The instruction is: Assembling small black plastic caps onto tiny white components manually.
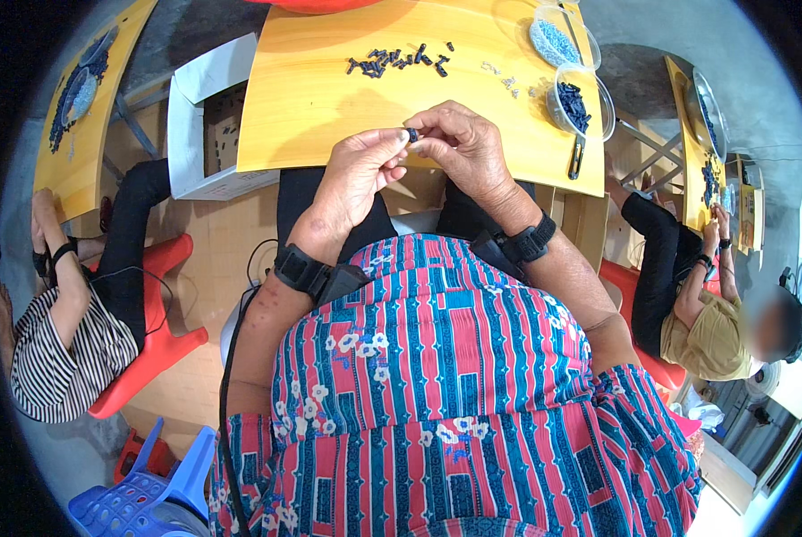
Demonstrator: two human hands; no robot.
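Note:
My left hand [367, 161] and my right hand [462, 146] meet over the near edge of the yellow table [302, 125]. Between their fingertips they pinch one small dark plastic part [411, 135]; its exact kind is too small to make out. Both hands are closed, thumb against forefinger. Beyond them on the tabletop lies a loose pile of small dark parts [378, 63]. To its right are several tiny clear pieces [510, 83].
At the table's right stand a clear tub of dark parts [575, 107] and a tub of light blue pieces [555, 43]. A black-handled tool [577, 157] lies nearby. An open white box [190, 134] adjoins the left edge. Seated people work at tables on both sides.

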